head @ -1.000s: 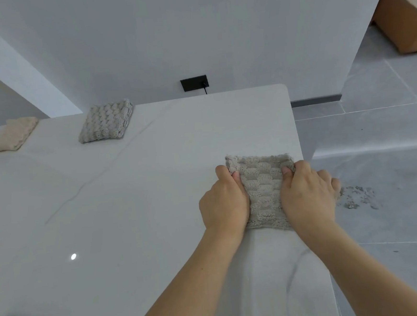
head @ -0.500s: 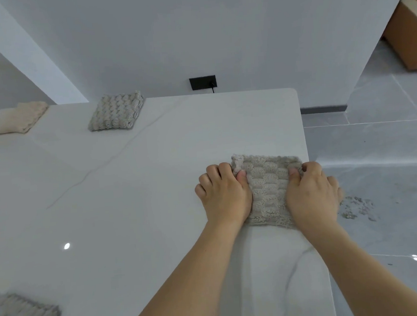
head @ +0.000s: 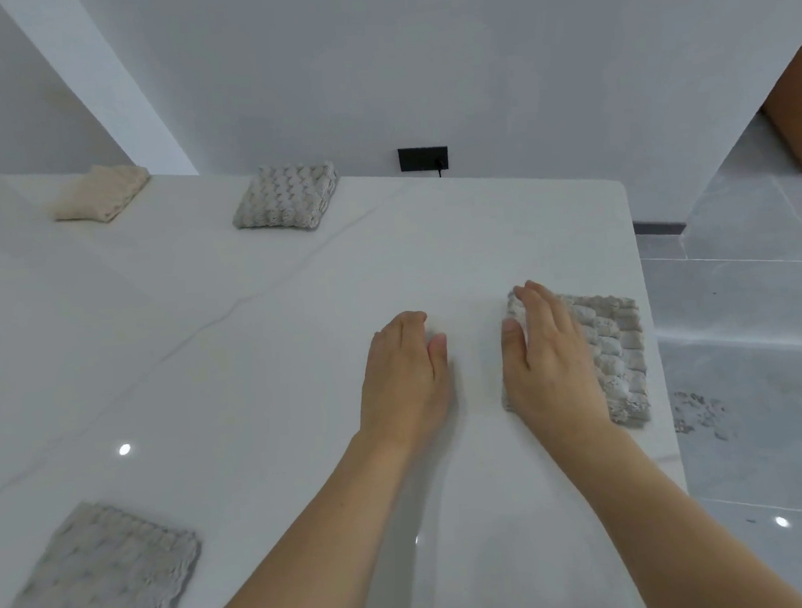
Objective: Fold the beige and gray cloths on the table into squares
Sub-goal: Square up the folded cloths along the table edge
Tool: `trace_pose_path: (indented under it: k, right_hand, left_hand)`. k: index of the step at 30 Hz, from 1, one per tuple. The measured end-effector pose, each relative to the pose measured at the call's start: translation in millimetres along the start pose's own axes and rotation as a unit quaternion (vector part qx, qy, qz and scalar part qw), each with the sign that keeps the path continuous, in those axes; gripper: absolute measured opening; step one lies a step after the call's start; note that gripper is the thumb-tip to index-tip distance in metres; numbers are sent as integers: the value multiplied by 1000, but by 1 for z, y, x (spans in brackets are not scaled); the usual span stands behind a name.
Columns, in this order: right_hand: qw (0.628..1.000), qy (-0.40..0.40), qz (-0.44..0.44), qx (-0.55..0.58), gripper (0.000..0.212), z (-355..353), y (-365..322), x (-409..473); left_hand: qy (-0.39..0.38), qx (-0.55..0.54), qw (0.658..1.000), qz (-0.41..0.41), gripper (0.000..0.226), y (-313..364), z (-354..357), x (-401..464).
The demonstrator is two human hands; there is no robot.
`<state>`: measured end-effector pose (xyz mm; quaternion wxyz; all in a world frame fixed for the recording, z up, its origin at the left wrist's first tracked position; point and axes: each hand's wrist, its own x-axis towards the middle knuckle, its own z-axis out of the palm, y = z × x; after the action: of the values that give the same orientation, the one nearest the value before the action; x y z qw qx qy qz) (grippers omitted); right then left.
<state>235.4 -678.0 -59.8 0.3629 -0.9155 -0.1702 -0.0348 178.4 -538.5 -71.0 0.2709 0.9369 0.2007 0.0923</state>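
Note:
A folded gray knitted cloth [head: 618,349] lies as a square near the right edge of the white table [head: 260,363]. My right hand [head: 547,359] rests flat on its left half, fingers straight, holding nothing. My left hand [head: 407,375] lies flat on the bare tabletop just left of that cloth, apart from it. Another folded gray cloth [head: 287,196] and a folded beige cloth [head: 105,191] sit at the table's far side. A gray cloth [head: 95,587] lies flat at the near left corner.
The table's right edge [head: 652,356] runs close beside the cloth under my right hand, with gray floor tiles [head: 754,372] beyond. A black wall socket [head: 422,159] sits behind the far edge. A brown box [head: 801,104] stands at the far right.
Both hands let go of the gray cloth's sides. My left hand slid left onto the bare table, my right hand flattened on top of the cloth. The view tilted, showing more of the near-left cloth.

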Motion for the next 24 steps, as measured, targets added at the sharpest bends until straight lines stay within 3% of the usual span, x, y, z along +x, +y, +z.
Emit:
trace_pose_path:
  k: [10, 24]
  right_hand:
    - [990, -123, -43, 47, 45, 55, -77, -14]
    - [957, -273, -32, 90, 49, 140, -194, -34]
  left_hand:
    - [-5, 16, 999, -33, 53, -73, -64, -17]
    - [43, 24, 993, -105, 54, -209, -161, -35]
